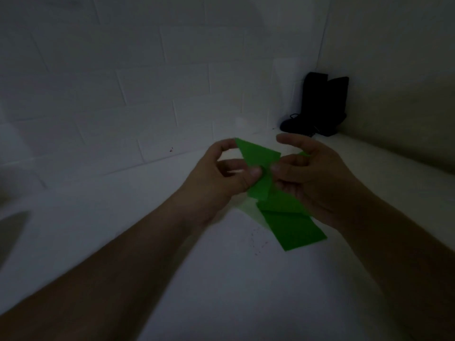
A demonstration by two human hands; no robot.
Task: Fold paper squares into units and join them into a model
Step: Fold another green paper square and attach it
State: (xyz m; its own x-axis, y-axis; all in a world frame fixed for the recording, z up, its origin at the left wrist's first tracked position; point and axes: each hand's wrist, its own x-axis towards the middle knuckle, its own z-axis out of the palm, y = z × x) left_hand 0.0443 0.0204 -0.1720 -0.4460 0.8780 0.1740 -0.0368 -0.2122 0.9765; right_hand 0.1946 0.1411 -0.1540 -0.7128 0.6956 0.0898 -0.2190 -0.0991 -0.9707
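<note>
Both hands are raised over a white surface — it may be a floor or a low worktop, the dim light does not let me decide. Between them is the green paper (264, 166), already folded into flat pieces. The left hand (221, 173) pinches it with the thumb on the near face, near the middle, and the forefinger curled up to the far pointed corner. The right hand (312, 178) holds the other side: its thumb presses on the paper beside the left thumb, the other fingers are curled behind, and the forefinger is lifted free above. A second green strip (293, 230) hangs down below the hands; I cannot tell whether it is a separate unit or part of the same sheet, or whether its lower end touches the surface.

The paper looks thin and very light, stiff only along its creases. I judge it will bend or crumple if it is squeezed in the flat middle, and a loose flap can slip out easily — so it is better to hold it at the folded edges and corners, with light pressure.

In the far corner, well apart from the hands, stand dark boots (320, 107) by the wall.
</note>
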